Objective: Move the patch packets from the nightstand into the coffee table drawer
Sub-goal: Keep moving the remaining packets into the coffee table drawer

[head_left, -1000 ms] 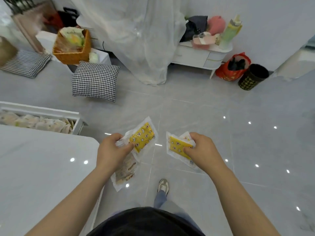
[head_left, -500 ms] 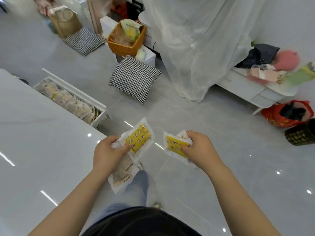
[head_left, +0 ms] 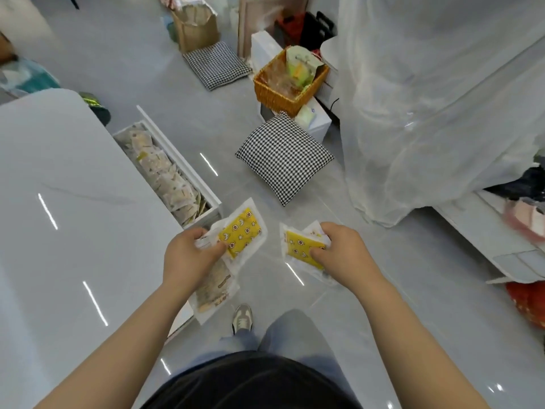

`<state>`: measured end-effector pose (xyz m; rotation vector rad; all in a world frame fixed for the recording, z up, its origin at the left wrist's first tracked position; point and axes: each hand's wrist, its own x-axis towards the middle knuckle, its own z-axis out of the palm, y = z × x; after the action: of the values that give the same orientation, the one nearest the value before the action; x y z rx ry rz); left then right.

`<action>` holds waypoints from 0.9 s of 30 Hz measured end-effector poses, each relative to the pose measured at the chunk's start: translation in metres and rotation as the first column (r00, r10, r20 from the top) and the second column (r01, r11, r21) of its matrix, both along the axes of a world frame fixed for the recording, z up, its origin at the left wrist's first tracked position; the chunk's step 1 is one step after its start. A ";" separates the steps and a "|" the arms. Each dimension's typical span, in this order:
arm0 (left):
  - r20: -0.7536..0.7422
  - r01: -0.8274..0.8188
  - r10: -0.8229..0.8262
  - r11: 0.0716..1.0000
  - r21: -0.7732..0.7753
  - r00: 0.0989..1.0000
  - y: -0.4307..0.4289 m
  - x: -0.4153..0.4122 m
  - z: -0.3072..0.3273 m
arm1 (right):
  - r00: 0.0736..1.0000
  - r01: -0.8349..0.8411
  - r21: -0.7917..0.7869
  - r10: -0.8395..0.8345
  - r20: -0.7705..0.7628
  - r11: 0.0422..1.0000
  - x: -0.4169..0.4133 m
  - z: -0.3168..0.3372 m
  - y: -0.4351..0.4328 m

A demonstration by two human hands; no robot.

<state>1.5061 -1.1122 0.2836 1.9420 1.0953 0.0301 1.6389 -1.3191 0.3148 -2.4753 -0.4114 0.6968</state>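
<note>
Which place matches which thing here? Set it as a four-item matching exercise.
Things
1. pale patch packets in a pile
2. orange woven wicker basket
3. nearer black-and-white houndstooth cushion
4. left-side yellow star-printed patch packet

Places
A. gripped by the left hand
B. on the grey tiled floor
C. inside the open white drawer
D. on top of a white box

Pairs: 1-C, 2-D, 3-B, 4-A

The grey floor (head_left: 413,290) bears two houndstooth cushions (head_left: 284,157), a paper bag (head_left: 196,31) and a white box (head_left: 318,125) under a basket (head_left: 290,87); the table (head_left: 73,202) stands on it, its open drawer (head_left: 188,169) full of packets (head_left: 165,175)
</note>
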 end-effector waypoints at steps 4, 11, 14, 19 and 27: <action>-0.039 -0.098 0.098 0.995 0.001 0.994 0.017 0.023 -0.009 | 0.994 -0.106 -0.003 0.106 -0.031 0.994 0.046 -0.008 0.030; -0.098 -0.335 0.334 0.942 0.006 0.937 0.041 0.079 -0.020 | 0.935 -0.351 0.012 0.351 -0.047 0.936 0.144 -0.018 0.088; -0.118 -0.430 0.426 0.903 -0.010 0.897 0.046 0.104 -0.021 | 0.883 -0.468 -0.012 0.467 -0.038 0.884 0.182 -0.018 0.115; -0.106 -0.580 0.576 0.815 0.002 0.810 0.052 0.133 -0.022 | 0.777 -0.630 -0.030 0.629 -0.026 0.776 0.228 -0.022 0.161; -0.143 -0.771 0.761 0.636 -0.027 0.632 0.090 0.146 -0.038 | 0.634 -0.773 -0.038 0.768 -0.092 0.633 0.259 -0.041 0.251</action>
<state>1.6517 -1.0222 0.2452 1.2662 1.9146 0.3362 1.8980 -1.0680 0.2736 -2.2562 -1.5070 1.1306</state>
